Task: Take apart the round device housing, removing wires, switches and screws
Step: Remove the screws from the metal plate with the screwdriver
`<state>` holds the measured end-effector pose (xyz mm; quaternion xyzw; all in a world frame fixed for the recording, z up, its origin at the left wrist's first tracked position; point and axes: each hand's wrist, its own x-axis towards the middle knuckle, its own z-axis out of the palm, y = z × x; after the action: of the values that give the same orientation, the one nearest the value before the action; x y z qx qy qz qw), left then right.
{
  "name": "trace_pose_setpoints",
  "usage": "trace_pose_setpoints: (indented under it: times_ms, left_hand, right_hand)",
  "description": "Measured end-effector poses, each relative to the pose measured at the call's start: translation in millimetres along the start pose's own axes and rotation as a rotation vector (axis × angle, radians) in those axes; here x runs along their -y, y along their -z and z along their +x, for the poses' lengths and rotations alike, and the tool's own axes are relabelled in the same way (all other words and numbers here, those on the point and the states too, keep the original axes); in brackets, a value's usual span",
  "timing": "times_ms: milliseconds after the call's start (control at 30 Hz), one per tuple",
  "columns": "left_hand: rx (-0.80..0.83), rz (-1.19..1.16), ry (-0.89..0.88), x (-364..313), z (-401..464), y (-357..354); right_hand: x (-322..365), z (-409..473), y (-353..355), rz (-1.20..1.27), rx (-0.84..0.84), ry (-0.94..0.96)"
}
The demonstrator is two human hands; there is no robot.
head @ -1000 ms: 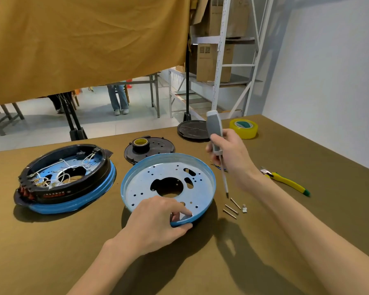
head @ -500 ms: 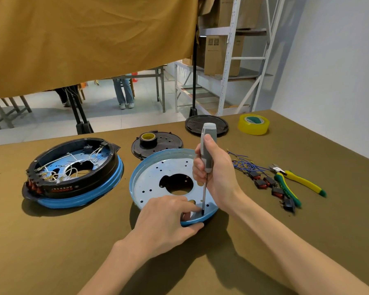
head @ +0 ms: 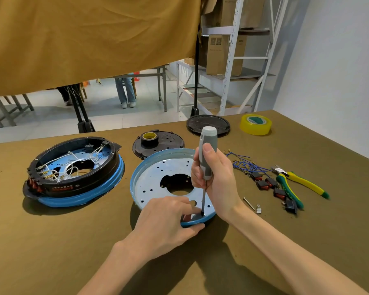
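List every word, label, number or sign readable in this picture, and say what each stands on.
Nothing reads clearly.
Red print on the black round housing ring over its blue base: too blurred to read.
Dark marks on the brown cardboard boxes on the white shelf rack: too small to read.
Green-handled pliers: faint marks, unreadable.

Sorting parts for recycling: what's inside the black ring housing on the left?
Inside the black ring housing lie loose white wires over a metal plate with a central hole. Red switches sit on its outer wall. Anything under the wires is hidden.
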<state>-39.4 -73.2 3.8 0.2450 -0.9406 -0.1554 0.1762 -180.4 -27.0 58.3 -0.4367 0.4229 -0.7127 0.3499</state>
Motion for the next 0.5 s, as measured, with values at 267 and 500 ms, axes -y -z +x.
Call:
trace_pose_setpoints:
  times_ms: [267, 500]
  left_hand:
    - [0.025, 0.01, -0.016, 2, 1, -1]
    - [0.027, -0.069, 0.036, 2, 2, 2]
  right_hand:
    - [1, -1, 2, -0.019, -0.012, 0.007]
    - [-2, -17, -5, -0.064, -0.007, 0.08]
